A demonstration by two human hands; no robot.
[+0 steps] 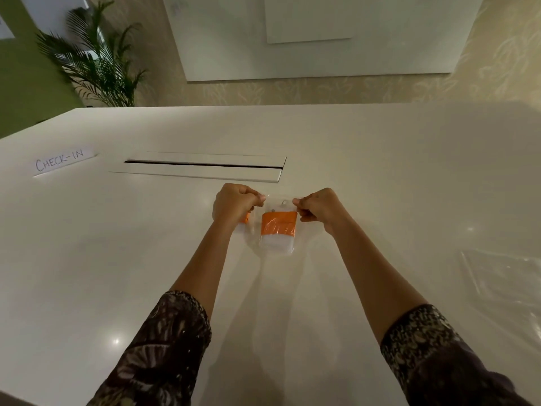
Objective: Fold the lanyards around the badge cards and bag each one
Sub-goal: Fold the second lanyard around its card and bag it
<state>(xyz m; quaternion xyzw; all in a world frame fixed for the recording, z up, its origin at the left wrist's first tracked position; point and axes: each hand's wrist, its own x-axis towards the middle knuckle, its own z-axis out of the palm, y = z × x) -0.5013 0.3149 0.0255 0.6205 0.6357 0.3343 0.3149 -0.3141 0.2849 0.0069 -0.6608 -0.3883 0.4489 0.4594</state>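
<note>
A clear plastic bag (278,247) lies on the white table (146,244), holding a badge card wrapped in an orange lanyard (278,224). My left hand (234,207) pinches the bag's top edge at its left corner. My right hand (319,208) pinches the same edge at its right corner. A second bagged badge with an orange lanyard (245,221) lies just to the left, mostly hidden under my left hand.
A pile of empty clear bags (503,276) lies at the right edge of the table. A paper sign reading CHECK-IN (63,162) sits at the far left. A long cable slot with a raised lid (202,168) runs across the table behind my hands. A potted palm (96,60) stands beyond the table.
</note>
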